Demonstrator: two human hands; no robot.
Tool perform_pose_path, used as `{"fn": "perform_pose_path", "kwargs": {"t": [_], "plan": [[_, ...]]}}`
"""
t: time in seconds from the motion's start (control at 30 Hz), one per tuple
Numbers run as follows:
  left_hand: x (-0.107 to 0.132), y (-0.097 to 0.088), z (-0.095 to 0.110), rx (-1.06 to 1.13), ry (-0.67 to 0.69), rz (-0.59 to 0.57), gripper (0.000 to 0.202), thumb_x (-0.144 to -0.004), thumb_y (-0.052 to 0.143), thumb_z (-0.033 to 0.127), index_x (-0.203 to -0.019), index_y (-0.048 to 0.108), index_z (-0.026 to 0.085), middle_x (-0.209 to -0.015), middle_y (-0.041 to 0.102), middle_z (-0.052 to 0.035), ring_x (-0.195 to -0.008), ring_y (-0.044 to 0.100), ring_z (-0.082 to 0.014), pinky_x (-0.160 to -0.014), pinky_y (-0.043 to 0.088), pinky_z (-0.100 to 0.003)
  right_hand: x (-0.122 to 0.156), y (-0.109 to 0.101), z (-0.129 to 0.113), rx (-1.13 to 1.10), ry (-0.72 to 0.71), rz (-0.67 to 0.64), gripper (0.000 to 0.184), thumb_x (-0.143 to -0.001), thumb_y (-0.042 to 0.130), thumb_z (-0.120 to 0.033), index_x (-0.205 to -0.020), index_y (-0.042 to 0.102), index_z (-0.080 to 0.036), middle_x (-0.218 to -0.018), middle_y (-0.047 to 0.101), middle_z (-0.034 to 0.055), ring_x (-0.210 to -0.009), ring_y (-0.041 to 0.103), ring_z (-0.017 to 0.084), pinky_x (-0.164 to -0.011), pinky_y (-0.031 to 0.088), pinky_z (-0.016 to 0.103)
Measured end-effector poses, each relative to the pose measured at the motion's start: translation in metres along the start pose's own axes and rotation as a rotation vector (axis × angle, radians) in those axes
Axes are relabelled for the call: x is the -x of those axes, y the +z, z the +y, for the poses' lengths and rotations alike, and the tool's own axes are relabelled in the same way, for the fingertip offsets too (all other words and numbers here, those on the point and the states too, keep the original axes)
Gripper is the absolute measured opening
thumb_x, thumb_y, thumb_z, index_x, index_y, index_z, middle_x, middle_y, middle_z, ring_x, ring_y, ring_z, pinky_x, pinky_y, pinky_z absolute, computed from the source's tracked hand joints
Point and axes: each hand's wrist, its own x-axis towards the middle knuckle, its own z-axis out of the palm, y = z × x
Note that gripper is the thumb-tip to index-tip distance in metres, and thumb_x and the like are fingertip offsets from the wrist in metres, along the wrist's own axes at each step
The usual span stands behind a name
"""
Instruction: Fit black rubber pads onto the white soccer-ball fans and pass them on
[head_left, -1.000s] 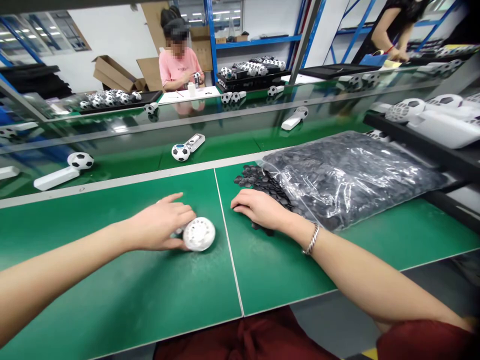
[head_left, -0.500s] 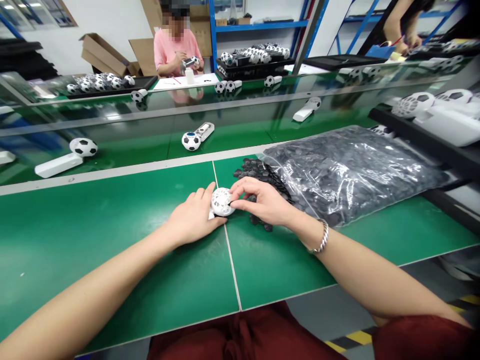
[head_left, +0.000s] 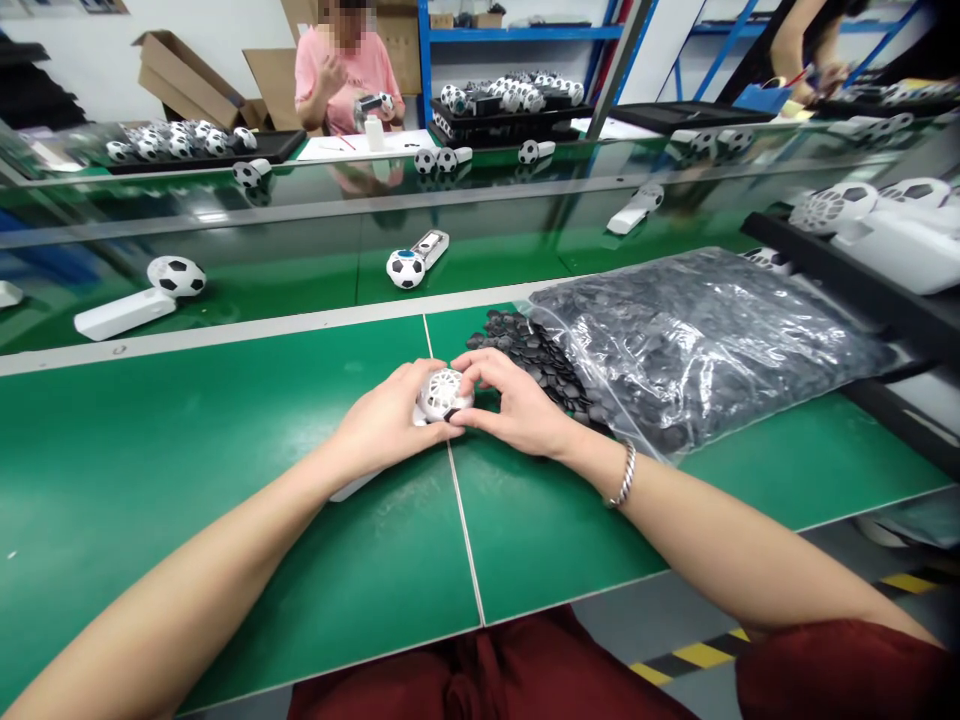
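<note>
A small white handheld fan with a round ball-shaped grille head (head_left: 444, 392) lies at the seam of the green worktable (head_left: 187, 480). My left hand (head_left: 386, 425) wraps around its handle, whose white end pokes out below my wrist. My right hand (head_left: 517, 405) pinches the right side of the fan head with fingertips closed on it; whether a small piece sits under the fingers is hidden. Loose black flat pieces (head_left: 532, 355) spill from a clear plastic bag (head_left: 697, 340) just behind my right hand.
Behind the table runs a green conveyor (head_left: 300, 270) carrying finished football-patterned fans (head_left: 139, 300) (head_left: 416, 262) (head_left: 636, 210). A black tray with white fans (head_left: 870, 225) sits at the right. A person in pink (head_left: 341, 65) works across; another person (head_left: 806, 45) stands at far right.
My left hand slid the fan from the left panel to the seam and gripped it. My right hand left the black pieces and closed on the fan head. Conveyor fans drifted rightward.
</note>
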Motion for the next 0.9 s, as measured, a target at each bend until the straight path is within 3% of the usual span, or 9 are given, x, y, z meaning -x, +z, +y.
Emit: {"fn": "perform_pose_path", "kwargs": {"t": [0.1, 0.2, 0.47, 0.73, 0.9], "plan": [[0.0, 0.001, 0.001, 0.01, 0.014, 0.007, 0.053, -0.071, 0.06, 0.046, -0.116, 0.044, 0.023, -0.113, 0.055, -0.0065, -0.099, 0.054, -0.0254, -0.079, 0.046, -0.037, 0.0, 0.002, 0.003, -0.126, 0.12, -0.016, 0.038, -0.065, 0.072, -0.024, -0.095, 0.048, -0.019, -0.116, 0.052, 0.0084, -0.111, 0.049, 0.021, -0.09, 0.044, 0.039], [0.0, 0.001, 0.002, 0.008, 0.02, 0.022, 0.049, -0.072, 0.059, 0.044, -0.113, 0.046, 0.022, -0.11, 0.056, -0.0063, -0.098, 0.055, -0.0252, -0.079, 0.046, -0.037, 0.0, 0.003, 0.005, -0.246, 0.163, -0.061, 0.047, -0.066, 0.071, -0.022, -0.104, 0.043, -0.02, -0.108, 0.056, 0.0058, -0.1, 0.057, 0.017, -0.092, 0.045, 0.038], [0.001, 0.002, 0.004, -0.056, 0.003, 0.041, 0.051, -0.073, 0.058, 0.044, -0.117, 0.044, 0.023, -0.111, 0.056, -0.0066, -0.098, 0.055, -0.0256, -0.08, 0.046, -0.038, 0.001, 0.005, 0.002, -0.226, 0.196, 0.004, 0.046, -0.063, 0.071, -0.022, -0.1, 0.043, -0.02, -0.105, 0.058, 0.0051, -0.097, 0.059, 0.018, -0.092, 0.046, 0.04], [0.001, 0.006, 0.006, -0.121, -0.02, 0.118, 0.051, -0.07, 0.061, 0.044, -0.114, 0.047, 0.022, -0.111, 0.058, -0.0052, -0.095, 0.057, -0.0245, -0.076, 0.047, -0.035, 0.002, 0.013, 0.0, -0.158, 0.195, 0.039, 0.046, -0.065, 0.069, -0.024, -0.104, 0.043, -0.018, -0.107, 0.058, 0.0069, -0.098, 0.057, 0.019, -0.076, 0.05, 0.034], [0.002, 0.002, 0.005, -0.128, -0.028, 0.013, 0.061, -0.065, 0.063, 0.036, -0.121, 0.042, 0.024, -0.118, 0.057, -0.0037, -0.1, 0.057, -0.026, -0.077, 0.047, -0.035, -0.007, -0.011, -0.001, -0.138, 0.232, -0.073, 0.046, -0.064, 0.071, -0.029, -0.102, 0.049, -0.017, -0.109, 0.058, 0.0067, -0.091, 0.059, 0.017, -0.071, 0.049, 0.029]]}}
